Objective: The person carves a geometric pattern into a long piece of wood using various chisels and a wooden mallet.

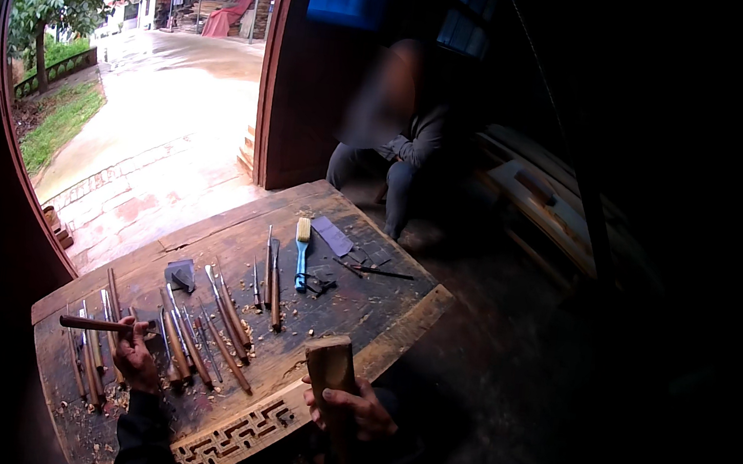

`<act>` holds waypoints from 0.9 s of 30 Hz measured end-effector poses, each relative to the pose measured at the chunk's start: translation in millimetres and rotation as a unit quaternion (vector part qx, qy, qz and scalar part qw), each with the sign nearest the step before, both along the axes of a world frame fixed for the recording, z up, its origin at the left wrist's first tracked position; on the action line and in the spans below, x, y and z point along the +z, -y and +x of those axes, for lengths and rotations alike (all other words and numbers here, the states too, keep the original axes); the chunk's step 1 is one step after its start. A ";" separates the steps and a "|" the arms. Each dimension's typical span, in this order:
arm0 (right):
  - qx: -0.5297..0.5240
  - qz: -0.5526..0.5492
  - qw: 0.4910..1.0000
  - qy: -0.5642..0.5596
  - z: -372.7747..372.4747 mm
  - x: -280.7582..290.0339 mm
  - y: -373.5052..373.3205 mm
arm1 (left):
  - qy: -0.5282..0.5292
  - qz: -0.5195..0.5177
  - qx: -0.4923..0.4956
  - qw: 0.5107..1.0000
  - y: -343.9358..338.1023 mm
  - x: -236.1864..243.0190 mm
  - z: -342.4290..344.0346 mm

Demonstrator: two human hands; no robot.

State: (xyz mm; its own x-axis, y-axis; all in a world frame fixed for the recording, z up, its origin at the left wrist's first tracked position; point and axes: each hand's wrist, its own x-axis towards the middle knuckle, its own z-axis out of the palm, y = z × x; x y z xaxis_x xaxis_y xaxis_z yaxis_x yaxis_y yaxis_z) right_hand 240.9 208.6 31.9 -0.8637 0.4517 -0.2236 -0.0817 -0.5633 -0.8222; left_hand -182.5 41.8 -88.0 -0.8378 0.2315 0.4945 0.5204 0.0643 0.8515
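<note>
My left hand (137,359) is closed round a wood-handled carving tool (95,324) above the left part of the workbench (363,309). Its handle points left, and I cannot make out its working end. Past the bench's near edge, my right hand (362,411) grips a thick wooden block (331,363), which stands tilted upright; its lower end is lost in shadow. Several carving chisels (225,312) with wooden handles lie side by side near my left hand, wood chips scattered among them. Along the near edge runs a board with a carved fretwork pattern (238,437).
A blue-handled brush (302,256), a purple-grey strip (332,236) and thin dark tools (376,271) lie on the bench's far right. A small dark stone-like block (181,275) sits behind the chisels. Beyond the bench a person (392,134) sits beside the open doorway (273,65).
</note>
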 end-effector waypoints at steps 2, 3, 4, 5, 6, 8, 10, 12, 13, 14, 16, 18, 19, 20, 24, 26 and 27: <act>-0.003 -0.005 1.000 -0.006 -1.9 -4.4 1.8 | 0.022 0.011 -0.001 1.000 3.3 5.8 2.0; -0.004 -0.004 1.000 -0.010 -2.5 -4.4 2.2 | 0.022 0.013 -0.001 1.000 3.7 3.0 -0.4; -0.005 -0.002 1.000 -0.013 -3.0 -3.3 2.8 | 0.024 0.016 -0.002 1.000 3.3 2.5 -1.4; -0.003 0.009 1.000 -0.012 -3.3 -1.6 3.0 | 0.022 0.012 0.000 1.000 3.3 2.1 -2.2; -0.001 0.020 1.000 -0.011 -3.6 0.8 3.1 | 0.020 0.008 0.002 1.000 3.5 1.9 -3.1; -0.002 0.029 1.000 -0.008 -2.3 3.7 3.2 | 0.021 0.000 0.003 1.000 1.0 7.1 2.0; -0.004 0.027 1.000 -0.007 -1.8 6.0 3.9 | 0.022 -0.006 0.003 1.000 0.6 14.9 7.6; -0.007 0.019 1.000 -0.005 -1.9 2.7 4.1 | 0.018 -0.005 0.000 1.000 1.6 13.1 5.0; -0.008 0.015 1.000 -0.004 -1.9 1.0 4.1 | 0.015 -0.005 -0.002 1.000 2.5 11.5 4.0; -0.005 0.017 1.000 0.000 -2.6 1.3 3.6 | 0.022 0.010 -0.005 1.000 2.8 11.6 3.2; 0.000 0.021 1.000 0.006 -3.8 1.7 3.2 | 0.034 0.039 -0.010 0.999 4.1 13.3 1.4; -0.004 0.001 1.000 -0.001 -0.3 -1.2 2.5 | 0.041 0.092 -0.003 0.995 0.8 20.0 10.5; -0.005 -0.007 1.000 -0.007 -1.4 -1.4 0.8 | 0.041 0.120 0.002 0.992 -1.3 26.4 14.0; -0.006 -0.010 1.000 -0.022 -1.2 -0.6 0.5 | 0.030 0.137 -0.009 0.990 -2.0 30.5 19.9; -0.008 0.005 0.999 -0.034 4.6 -5.1 -0.1 | 0.073 0.133 -0.049 0.987 1.7 75.8 83.4; -0.039 -0.009 0.997 -0.067 -0.4 -11.6 5.7 | 0.082 0.126 -0.131 0.980 8.4 89.9 110.8; -0.003 -0.136 0.986 -0.095 8.7 -35.4 -9.8 | 0.134 0.132 -0.189 0.964 6.8 102.8 137.1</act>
State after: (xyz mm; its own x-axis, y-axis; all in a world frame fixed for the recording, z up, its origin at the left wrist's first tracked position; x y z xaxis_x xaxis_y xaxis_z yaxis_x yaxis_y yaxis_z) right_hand 249.6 218.4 -3.4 -0.8990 0.4029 -0.1715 -0.2237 -0.7593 -0.6110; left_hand -45.4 35.0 14.8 -0.8244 0.4407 0.3553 0.2229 -0.3241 0.9194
